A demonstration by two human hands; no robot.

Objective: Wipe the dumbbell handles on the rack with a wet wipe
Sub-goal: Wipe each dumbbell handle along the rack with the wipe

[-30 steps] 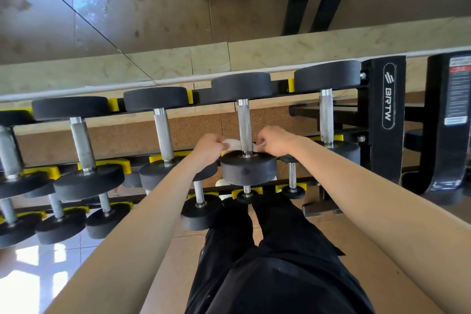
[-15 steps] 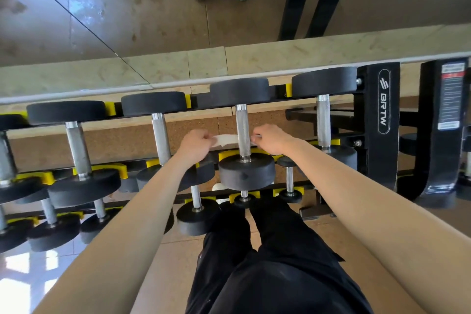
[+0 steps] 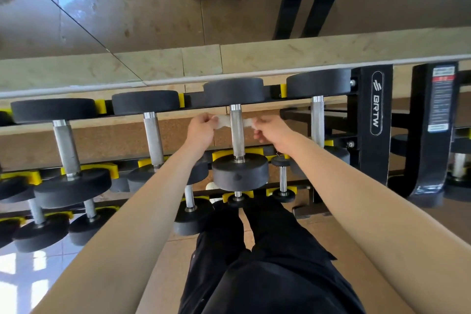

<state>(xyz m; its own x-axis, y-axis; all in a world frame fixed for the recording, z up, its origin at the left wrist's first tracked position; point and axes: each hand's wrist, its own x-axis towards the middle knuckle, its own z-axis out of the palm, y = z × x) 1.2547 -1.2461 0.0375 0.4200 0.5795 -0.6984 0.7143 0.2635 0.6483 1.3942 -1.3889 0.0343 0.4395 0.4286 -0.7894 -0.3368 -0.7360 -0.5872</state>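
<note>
- Dumbbell rack [image 3: 376, 109], black frame with yellow cradles, spans middle of frame; upright at right reads "BRTW".
- Top tier holds a row of black-headed dumbbells with knurled steel handles; smaller ones sit on the lower tiers at lower left.
- Wet wipe [image 3: 224, 120], white, is looped behind the far end of one dumbbell handle [image 3: 236, 132] just right of centre, near the far head, with an end showing on each side of the bar.
- Left hand [image 3: 200, 130], fingers closed, pinches the wipe's left end just beside the bar.
- Right hand [image 3: 271, 131], fingers closed, grips the right end; wipe looks pulled taut between the two hands.
- Both bare forearms reach in from the bottom corners; black trousers [image 3: 267, 275] fill bottom centre.
- Mirror [image 3: 127, 13] across the upper frame reflects pale shoes at top centre.
</note>
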